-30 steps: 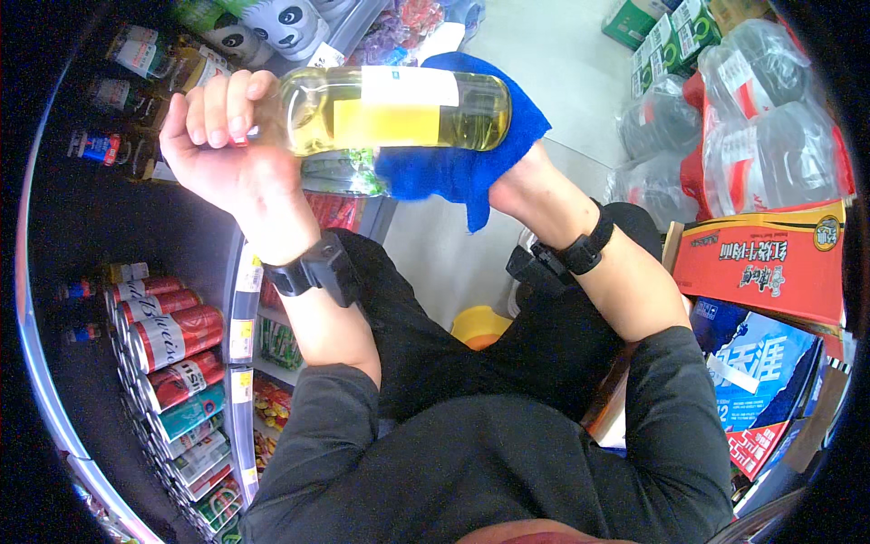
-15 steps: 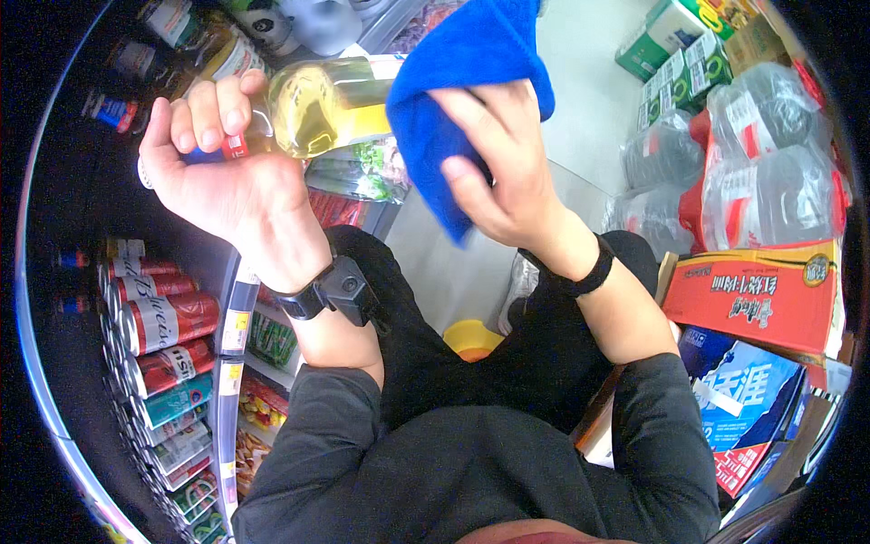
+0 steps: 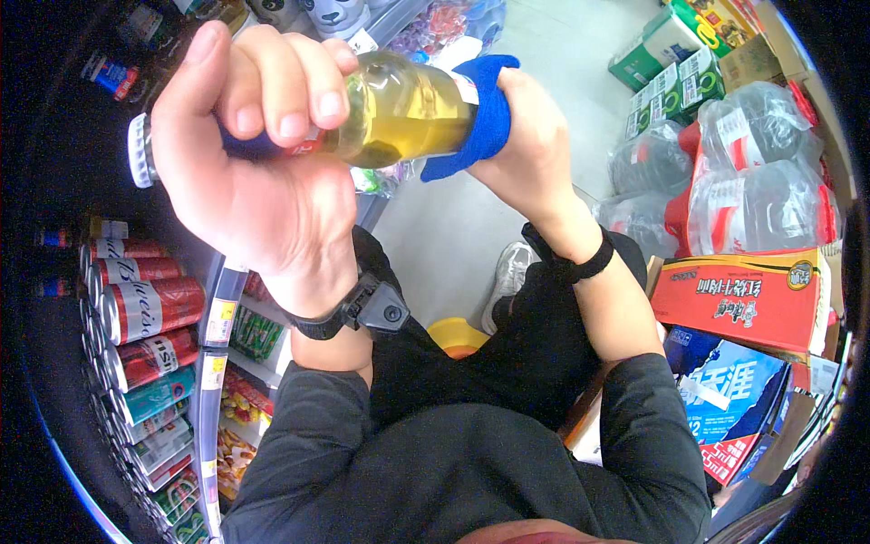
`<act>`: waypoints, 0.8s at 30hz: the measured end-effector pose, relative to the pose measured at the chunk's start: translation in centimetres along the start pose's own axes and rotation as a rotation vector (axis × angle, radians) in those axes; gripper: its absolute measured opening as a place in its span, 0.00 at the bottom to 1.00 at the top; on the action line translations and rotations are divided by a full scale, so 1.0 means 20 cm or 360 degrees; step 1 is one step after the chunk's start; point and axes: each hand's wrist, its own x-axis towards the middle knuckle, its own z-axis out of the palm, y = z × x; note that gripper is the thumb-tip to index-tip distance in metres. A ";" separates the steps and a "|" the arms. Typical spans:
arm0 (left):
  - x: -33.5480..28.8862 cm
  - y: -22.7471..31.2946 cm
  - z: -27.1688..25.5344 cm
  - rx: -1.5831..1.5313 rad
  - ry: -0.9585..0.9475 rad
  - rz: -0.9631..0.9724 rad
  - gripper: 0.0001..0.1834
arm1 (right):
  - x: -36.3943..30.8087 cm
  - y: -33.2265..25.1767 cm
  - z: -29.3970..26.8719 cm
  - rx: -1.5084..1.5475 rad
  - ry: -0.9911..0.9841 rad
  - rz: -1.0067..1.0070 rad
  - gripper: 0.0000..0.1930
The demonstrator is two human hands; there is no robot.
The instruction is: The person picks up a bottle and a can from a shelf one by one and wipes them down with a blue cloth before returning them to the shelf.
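A clear glass bottle [image 3: 408, 107] of yellow liquid lies nearly sideways in front of me. My left hand [image 3: 258, 172] is closed around its neck end, with the white cap [image 3: 140, 150] showing beyond the thumb side. Over the bottle's other end a blue cloth [image 3: 485, 118] is wrapped. My right hand [image 3: 530, 145] grips the cloth against the bottle; its fingers are mostly hidden behind cloth and bottle.
Stacked drink cans [image 3: 149, 308] fill a shelf at left, behind a curved rail with price tags [image 3: 215, 322]. On the right are shrink-wrapped water bottles [image 3: 752, 199], a red carton [image 3: 739, 295] and a blue carton [image 3: 725, 381]. A yellow bowl-like container [image 3: 453, 334] stands between my legs.
The bottle has come nearer and shifted right. The cloth, spread loosely before, is now bunched round the bottle's end under my right hand, which has turned and lowered slightly.
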 end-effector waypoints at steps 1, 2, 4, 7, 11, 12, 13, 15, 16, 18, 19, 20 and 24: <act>0.00 0.00 0.00 0.0044 -0.0044 0.0008 0.21 | 0.00 -0.01 -0.01 0.0090 -0.0082 0.0052 0.35; 0.00 0.00 0.00 0.0094 -0.0088 0.0015 0.21 | 0.00 -0.02 -0.02 0.0186 -0.0162 0.0105 0.35; -0.01 0.01 0.01 0.0119 -0.0107 0.0006 0.22 | 0.01 -0.01 -0.04 0.0314 -0.0300 0.0139 0.34; 0.01 0.04 -0.05 0.0173 -0.0243 -0.0097 0.22 | 0.03 -0.02 -0.08 0.0637 -0.0651 0.0302 0.33; 0.06 0.03 -0.12 -0.0146 -0.0349 -0.0333 0.21 | 0.02 0.02 -0.11 0.1151 -0.1199 0.0511 0.30; 0.06 0.03 -0.13 -0.0287 -0.0420 -0.0442 0.21 | 0.00 0.06 -0.10 0.1344 -0.1410 0.0482 0.30; 0.06 0.02 -0.13 -0.0368 -0.0407 -0.0484 0.21 | -0.02 0.08 -0.11 0.1715 -0.1788 0.0749 0.38; 0.08 0.00 -0.15 -0.0554 -0.0457 -0.0594 0.21 | -0.10 0.09 -0.07 0.2186 -0.1824 0.0879 0.37; 0.09 -0.02 -0.15 -0.0742 -0.0506 -0.0691 0.20 | -0.15 0.11 -0.05 0.2657 -0.1837 0.0993 0.37; 0.08 -0.03 -0.14 -0.0777 -0.0458 -0.0711 0.21 | -0.37 0.13 -0.02 0.3069 -0.1811 0.1263 0.31; 0.08 -0.05 -0.11 -0.0968 -0.0419 -0.0775 0.21 | -0.54 0.15 0.04 0.2951 -0.1489 0.1767 0.28; 0.08 -0.05 -0.11 -0.1146 -0.0367 -0.0826 0.22 | -0.57 0.09 0.06 0.2788 -0.1164 0.2235 0.25; 0.14 -0.16 -0.22 -0.1428 -0.0446 -0.0870 0.24 | -0.49 -0.11 -0.08 0.2233 -0.0737 0.2277 0.22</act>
